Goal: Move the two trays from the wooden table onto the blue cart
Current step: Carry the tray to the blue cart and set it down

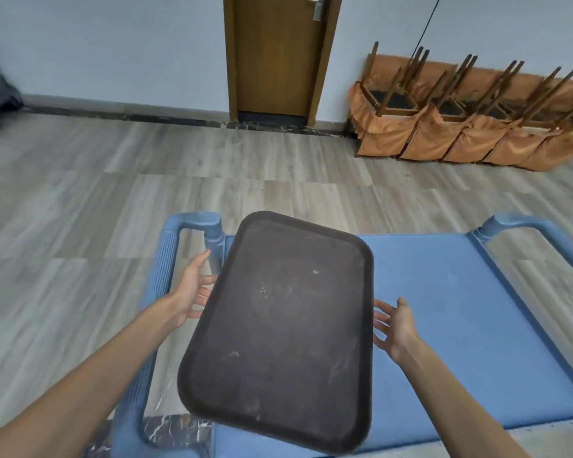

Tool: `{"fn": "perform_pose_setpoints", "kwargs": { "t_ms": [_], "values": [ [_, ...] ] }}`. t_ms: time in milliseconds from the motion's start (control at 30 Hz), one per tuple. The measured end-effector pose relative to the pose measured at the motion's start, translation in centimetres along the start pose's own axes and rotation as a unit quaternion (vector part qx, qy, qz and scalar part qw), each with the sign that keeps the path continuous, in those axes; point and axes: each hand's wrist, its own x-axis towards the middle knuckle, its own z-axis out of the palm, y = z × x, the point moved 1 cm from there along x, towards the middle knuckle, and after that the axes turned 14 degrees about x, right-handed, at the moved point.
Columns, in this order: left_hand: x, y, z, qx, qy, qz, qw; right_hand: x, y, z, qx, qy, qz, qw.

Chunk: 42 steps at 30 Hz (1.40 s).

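Dark tray (282, 328): brown-black plastic with a raised rim and rounded corners, scuffed and speckled inside, carrying nothing.
Tray position: over the left part of the blue cart (460, 309), turned askew so its far end points toward the cart's left handle and its near corner hangs past the cart's front edge; whether it rests on the shelf or hangs just above it, I cannot tell.
Left hand (192, 289): fingers spread and loose beside the tray's left long edge, fingertips at or just under the rim, no closed grip that I can see.
Right hand (396, 327): palm open and turned inward, fingers fanned, just beside the tray's right edge with blue shelf showing between fingers and rim, so it seems apart from the tray.
Cart top: flat blue shelf, bare on its right part apart from faint marks.
Cart handles: rounded blue loops at both ends, the left one (192, 223) ribbed along its side, the right one (523, 226) curving off toward the frame edge.
Second tray: none visible from this viewpoint.
Floor (113, 209): grey wood-look planks, with a dark marbled strip under the cart's near left corner.
Far wall: brown wooden door (278, 54) with a metal handle.
Right of door: row of chairs (470, 110) tipped over against the wall, orange covers bunched, wooden legs pointing up.
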Motion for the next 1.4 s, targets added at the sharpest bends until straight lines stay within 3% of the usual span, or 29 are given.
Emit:
{"fn": "perform_pose_setpoints", "kwargs": {
  "t_ms": [400, 733, 833, 900, 1000, 1100, 1200, 1267, 1400],
  "values": [
    [2.5, -2.2, -2.1, -0.004, 0.096, -0.053, 0.994, 6.4, 0.1, 5.8, -0.056, -0.088, 0.068, 0.992],
    [3.8, -2.3, 0.3, 0.046, 0.072, -0.072, 0.994, 9.3, -0.1, 4.3, -0.088, -0.109, 0.103, 0.985],
    [3.8, -2.0, 1.3, 0.079, 0.053, -0.062, 0.994, 9.5, -0.6, 4.0, -0.161, -0.114, 0.086, 0.977],
    [3.5, -1.9, 2.4, 0.121, 0.066, -0.053, 0.989, 9.3, -0.8, 3.9, -0.224, -0.108, 0.016, 0.968],
    [2.5, -2.6, 4.0, 0.325, 0.158, 0.011, 0.932, 8.6, -1.0, 3.6, -0.359, -0.115, -0.173, 0.910],
    [0.3, -3.0, 5.8, 0.532, 0.214, 0.106, 0.813, 7.2, -1.3, 4.1, -0.490, -0.151, -0.280, 0.812],
    [-1.7, -2.7, 6.9, 0.620, 0.286, 0.170, 0.711, 5.6, -1.4, 5.6, -0.586, -0.170, -0.364, 0.704],
    [-3.1, -2.5, 7.3, 0.622, 0.337, 0.180, 0.684, 4.5, -1.1, 6.7, -0.601, -0.185, -0.413, 0.659],
    [-5.7, -3.9, 6.9, 0.601, 0.398, 0.160, 0.675, 2.2, 0.2, 8.5, -0.626, -0.222, -0.460, 0.590]
  ]
}}
